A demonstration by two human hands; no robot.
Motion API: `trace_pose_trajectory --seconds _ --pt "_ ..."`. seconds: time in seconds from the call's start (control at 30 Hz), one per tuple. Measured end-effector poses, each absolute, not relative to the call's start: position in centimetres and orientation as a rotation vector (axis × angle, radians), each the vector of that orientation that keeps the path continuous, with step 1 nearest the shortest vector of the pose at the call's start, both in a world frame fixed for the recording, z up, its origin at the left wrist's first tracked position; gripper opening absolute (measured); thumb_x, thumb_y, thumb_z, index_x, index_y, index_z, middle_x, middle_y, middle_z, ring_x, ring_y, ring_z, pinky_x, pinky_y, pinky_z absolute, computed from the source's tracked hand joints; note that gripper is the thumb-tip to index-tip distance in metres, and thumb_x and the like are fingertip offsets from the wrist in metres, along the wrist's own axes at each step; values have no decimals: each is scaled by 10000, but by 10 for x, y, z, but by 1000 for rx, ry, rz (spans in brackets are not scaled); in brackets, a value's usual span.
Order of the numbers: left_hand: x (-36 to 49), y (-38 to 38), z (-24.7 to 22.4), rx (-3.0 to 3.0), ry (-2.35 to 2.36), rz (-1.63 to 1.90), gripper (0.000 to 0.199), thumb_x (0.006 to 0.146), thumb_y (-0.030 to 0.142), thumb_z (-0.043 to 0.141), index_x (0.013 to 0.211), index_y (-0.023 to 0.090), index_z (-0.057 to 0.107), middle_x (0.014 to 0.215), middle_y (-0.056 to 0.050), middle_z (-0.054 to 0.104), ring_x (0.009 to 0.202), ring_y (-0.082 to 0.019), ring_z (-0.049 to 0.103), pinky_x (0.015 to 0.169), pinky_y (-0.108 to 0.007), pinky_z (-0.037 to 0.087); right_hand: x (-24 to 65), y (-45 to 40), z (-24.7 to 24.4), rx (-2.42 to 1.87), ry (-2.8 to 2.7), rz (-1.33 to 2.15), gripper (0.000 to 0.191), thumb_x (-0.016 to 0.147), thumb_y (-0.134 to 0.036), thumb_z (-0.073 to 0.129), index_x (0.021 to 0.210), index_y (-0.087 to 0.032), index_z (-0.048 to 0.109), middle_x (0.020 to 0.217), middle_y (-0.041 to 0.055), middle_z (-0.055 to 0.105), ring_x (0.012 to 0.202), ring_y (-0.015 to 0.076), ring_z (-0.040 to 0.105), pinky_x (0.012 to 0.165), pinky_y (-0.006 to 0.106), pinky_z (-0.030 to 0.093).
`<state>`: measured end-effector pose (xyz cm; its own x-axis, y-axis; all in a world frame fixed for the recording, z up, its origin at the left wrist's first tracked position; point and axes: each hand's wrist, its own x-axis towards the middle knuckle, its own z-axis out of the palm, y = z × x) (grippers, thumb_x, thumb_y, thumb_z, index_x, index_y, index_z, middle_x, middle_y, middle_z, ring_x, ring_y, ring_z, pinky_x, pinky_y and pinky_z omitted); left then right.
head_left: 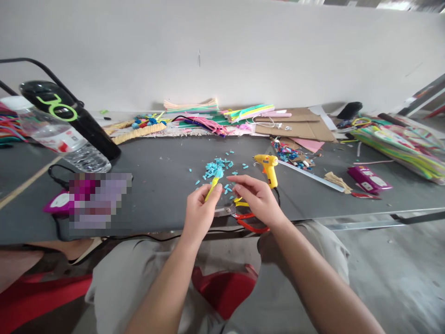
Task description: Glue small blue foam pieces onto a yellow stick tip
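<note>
My left hand (205, 208) is closed around a yellow stem (212, 189) with a tuft of light-blue pieces (218, 173) at its tip. To its right, my right hand (259, 199) has its index finger stretched toward the tuft, thumb apart, and I see nothing between them. Just beyond both hands lies a loose pile of short blue pieces (212, 167), with several strays around it. Red-handled scissors (252, 226) rest partly under my right hand, near the table edge. Behind that hand is a yellow glue gun (267, 168) with a long pale glue stick (313, 176) at its back.
On the left stand a black bottle (74, 120) and a clear water bottle (79, 148), near a purple box (60, 202). Pipe-cleaner bundles (191, 106) and cardboard (295, 125) line the wall. At right are another purple box (368, 180) and a bagged bundle (399, 148).
</note>
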<state>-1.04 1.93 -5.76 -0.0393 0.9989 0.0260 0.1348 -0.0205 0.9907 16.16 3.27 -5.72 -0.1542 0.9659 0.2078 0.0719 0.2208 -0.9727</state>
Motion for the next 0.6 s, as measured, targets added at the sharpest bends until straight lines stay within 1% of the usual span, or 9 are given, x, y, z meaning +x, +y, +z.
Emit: trace_pose_trajectory --seconds 0.03,0.1,0.17,0.23,0.37,0.5,0.6 --pt "-11 19 -58 1297 1333 1189 345 903 495 623 794 172 678 552 54 298 520 -97 272 483 -254 245 161 33 -58 -1056 -1454 1099 236 925 -313 607 1100 -193 711 870 34 704 769 140 650 740 300 560" --pt "-11 19 -57 1312 1338 1189 343 905 477 628 755 170 660 562 52 298 532 -94 274 491 -250 249 160 33 -61 -1060 -1386 1131 202 906 -329 641 1046 -190 686 826 24 706 733 137 654 719 296 569" --pt "-10 18 -55 1344 1330 1186 357 897 446 646 681 166 592 592 44 309 558 -90 285 503 -242 257 159 33 -62 -1032 -1314 1204 218 880 -367 687 999 -187 654 815 29 729 725 144 681 731 312 587" --pt "-9 17 -53 1363 1317 1174 363 882 420 666 653 163 550 619 37 338 584 -90 309 515 -234 270 158 33 -63 -1012 -1276 1262 247 862 -400 719 955 -181 656 827 46 753 743 160 710 753 332 598" --pt "-10 17 -50 1363 1319 1172 302 869 410 685 725 159 599 642 31 408 606 -93 354 536 -226 303 159 31 -61 -1015 -1316 1215 226 835 -391 764 881 -173 730 818 41 748 746 151 690 726 302 567" --pt "-12 17 -53 1405 1265 1122 333 896 432 649 715 158 598 618 34 375 585 -92 317 509 -231 270 159 30 -61 -987 -1391 1151 182 822 -366 781 811 -185 760 827 29 731 762 143 650 733 297 534" --pt "-13 17 -56 1384 1203 1061 347 917 477 611 774 161 620 613 42 347 560 -89 285 486 -236 232 157 29 -61 -961 -1390 1182 169 822 -365 780 816 -196 779 839 33 726 789 152 655 755 308 533"
